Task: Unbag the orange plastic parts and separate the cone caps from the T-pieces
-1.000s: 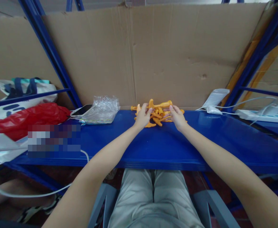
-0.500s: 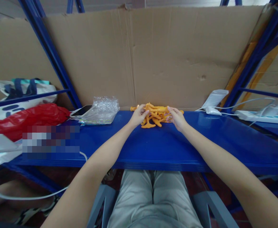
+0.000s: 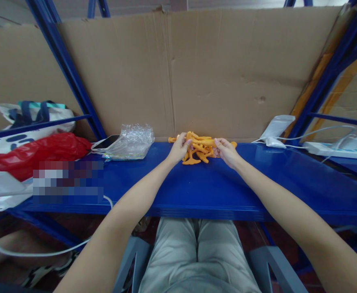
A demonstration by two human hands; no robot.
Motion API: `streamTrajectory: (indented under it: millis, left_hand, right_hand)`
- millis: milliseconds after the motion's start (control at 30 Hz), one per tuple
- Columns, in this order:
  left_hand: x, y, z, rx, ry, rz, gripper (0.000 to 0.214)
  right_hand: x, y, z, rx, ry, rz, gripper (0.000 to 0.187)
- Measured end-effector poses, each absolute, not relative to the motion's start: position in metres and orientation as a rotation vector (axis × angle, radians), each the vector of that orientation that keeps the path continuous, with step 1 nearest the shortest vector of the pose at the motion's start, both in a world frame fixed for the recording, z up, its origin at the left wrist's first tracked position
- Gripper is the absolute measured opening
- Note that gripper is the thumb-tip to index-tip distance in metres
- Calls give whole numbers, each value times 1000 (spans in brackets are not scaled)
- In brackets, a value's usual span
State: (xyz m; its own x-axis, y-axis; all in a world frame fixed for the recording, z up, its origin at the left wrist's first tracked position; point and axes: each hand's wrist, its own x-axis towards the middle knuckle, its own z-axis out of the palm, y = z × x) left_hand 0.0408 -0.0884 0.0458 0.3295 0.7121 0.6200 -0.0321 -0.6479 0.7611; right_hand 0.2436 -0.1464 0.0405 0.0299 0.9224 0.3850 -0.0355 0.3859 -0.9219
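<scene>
A heap of orange plastic pieces [image 3: 191, 160] lies on the blue shelf top against the cardboard, some curved and branching, others long and narrow. Above the heap, a long orange plastic piece [image 3: 205, 142] spans the gap between my two hands. My left hand [image 3: 178, 149] is closed at its left end, thumb against fingers. At the other end my right hand [image 3: 226, 152] pinches it between thumb and fingers. The exact kind of these pieces is too small to make out, and my fingers cover both ends of the held one.
A clear plastic bag [image 3: 132, 144] and a phone [image 3: 108, 142] lie left of the heap. Farther left are a red plastic bag [image 3: 53, 148] and a cloth bag [image 3: 7, 142]. White packets [image 3: 277, 128] and a power strip [image 3: 337, 150] stand right. Cardboard [image 3: 227, 73] rises behind.
The held orange piece has tilted slightly, and my right hand has shifted a little. Otherwise the hands and heap stay nearly the same; the whole view moved slightly.
</scene>
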Motion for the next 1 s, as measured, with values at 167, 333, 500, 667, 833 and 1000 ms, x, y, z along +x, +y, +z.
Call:
streamTrajectory:
  millis: [167,333,500,667,833,1000]
  left_hand:
    - [40,-91,48,1871,584,1358,26]
    - [40,-92,49,1832,596,1332,27]
    - [41,-94,51,1781,595,1310,25]
    - [41,-94,52,1738,612,1284,23]
    - [40,-94,52,1683,628,1244,20]
    - [36,-96,55,1637,608,1196,23]
  right_hand:
    - [246,-145,43,-851,-1433,820,59]
    - [252,-148,49,-863,-1551,748,59]
    - [255,-150,54,-869,-1639,690,58]
    - [255,-152,58,-875,-1700,549,56]
    - [254,-153,59,-884,-1726,457,56]
    - [252,-154,58,-891,-1758,371,56]
